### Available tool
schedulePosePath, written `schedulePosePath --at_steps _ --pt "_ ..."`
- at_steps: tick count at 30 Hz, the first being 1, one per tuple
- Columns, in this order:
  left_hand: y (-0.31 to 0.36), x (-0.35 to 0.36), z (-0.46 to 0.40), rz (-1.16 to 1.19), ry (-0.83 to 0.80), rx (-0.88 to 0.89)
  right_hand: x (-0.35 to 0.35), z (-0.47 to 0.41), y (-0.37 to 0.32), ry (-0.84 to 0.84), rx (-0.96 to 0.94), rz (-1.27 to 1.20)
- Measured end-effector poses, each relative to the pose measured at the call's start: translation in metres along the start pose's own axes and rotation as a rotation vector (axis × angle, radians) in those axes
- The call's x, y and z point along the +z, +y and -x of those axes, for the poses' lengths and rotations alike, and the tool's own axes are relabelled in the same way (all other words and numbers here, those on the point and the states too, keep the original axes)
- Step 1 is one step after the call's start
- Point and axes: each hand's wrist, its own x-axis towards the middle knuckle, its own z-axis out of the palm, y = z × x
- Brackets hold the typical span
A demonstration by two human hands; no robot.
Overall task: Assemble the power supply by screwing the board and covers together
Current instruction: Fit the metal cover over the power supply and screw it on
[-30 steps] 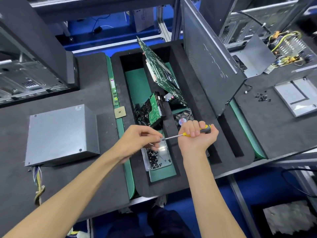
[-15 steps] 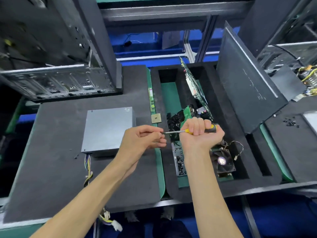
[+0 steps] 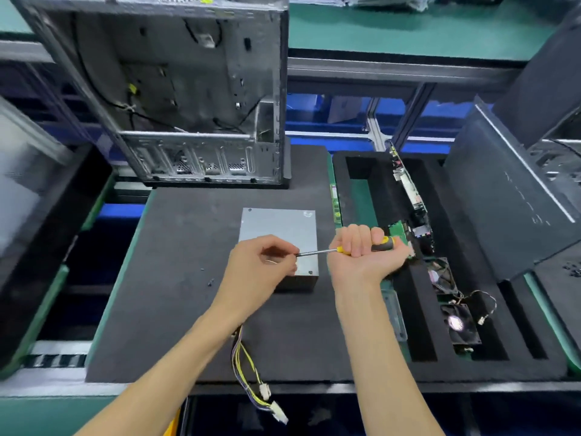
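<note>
1. Two bare hands are held above the grey power supply (image 3: 278, 228), which lies flat on the black foam mat (image 3: 176, 278).
2. Left of the power supply, small loose screws (image 3: 210, 282) are scattered on the mat.
3. Behind the power supply, an open computer case (image 3: 195, 89) is stood upright.
4. Over the power supply's near edge, the left hand (image 3: 257, 275) is curled, its fingertips pinched at the tip of the screwdriver (image 3: 342, 249); whether a screw is held cannot be told.
5. Below the power supply, its cable bundle (image 3: 251, 372) is trailed off the mat.
6. Right of the power supply, the screwdriver's handle is gripped in the fisted right hand (image 3: 364, 256).
7. Further right, circuit boards (image 3: 408, 196) and fans (image 3: 456, 322) are kept in a foam tray (image 3: 503, 325).
</note>
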Motion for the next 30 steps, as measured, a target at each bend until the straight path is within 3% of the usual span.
schedulePosePath --at_steps 2,6,13,17,21,24,27,30 --pt "-0.003 -0.013 0.002 -0.017 0.016 0.012 0.001 0.005 0.013 -0.002 0.009 0.01" --pt "-0.007 -0.03 0.005 0.191 0.014 -0.049 0.003 0.012 0.031 -0.019 0.024 0.032" --pt "-0.016 -0.039 0.011 -0.078 0.106 0.223 0.005 0.018 0.046 0.009 0.044 -0.009" --pt "-0.019 -0.042 0.007 -0.079 0.067 0.3 0.003 0.016 0.047 0.025 0.047 -0.041" --pt "-0.022 -0.044 0.001 -0.235 0.051 0.504 -0.001 0.012 0.048 0.043 0.033 -0.049" --pt "-0.025 -0.05 -0.001 -0.319 0.004 0.555 -0.003 0.011 0.051 0.037 0.02 -0.048" --pt "-0.031 -0.064 -0.005 -0.343 -0.026 0.559 -0.003 0.009 0.053 0.006 0.02 -0.046" --pt "-0.05 -0.082 -0.012 -0.204 0.138 0.298 0.002 0.01 0.058 -0.123 -0.032 0.082"
